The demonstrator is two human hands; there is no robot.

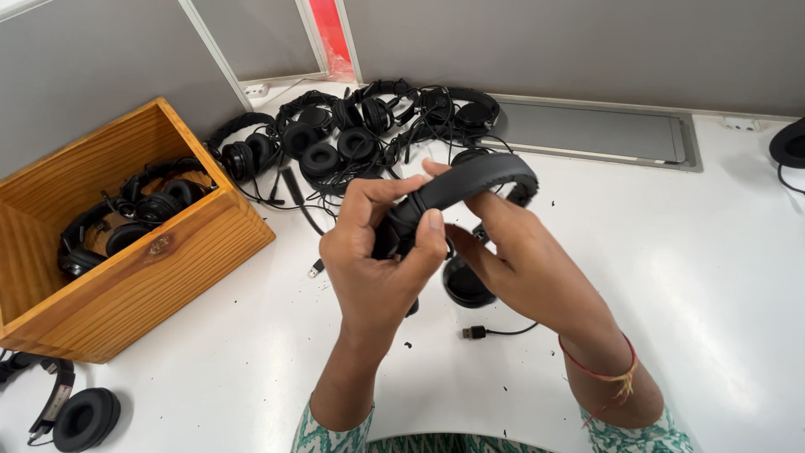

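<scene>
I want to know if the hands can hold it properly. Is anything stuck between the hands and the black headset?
Nothing visible is. The left hand and the right hand both grip the black headset directly by its headband, above the white table. Its cable hangs down to the table, clear of the fingers.

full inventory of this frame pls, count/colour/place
held headset: 1, black, above desk centre, in both hands
headset pile: several, black, tangled at back of desk
wooden box: 1, tan, left, with black headsets inside
loose headset: 1, black, bottom-left corner
USB plug: 1, black, on desk under the hands
desk: 1, white
partition panels: grey, behind desk
left hand: grips headband
right hand: grips headband, red thread at wrist
</scene>
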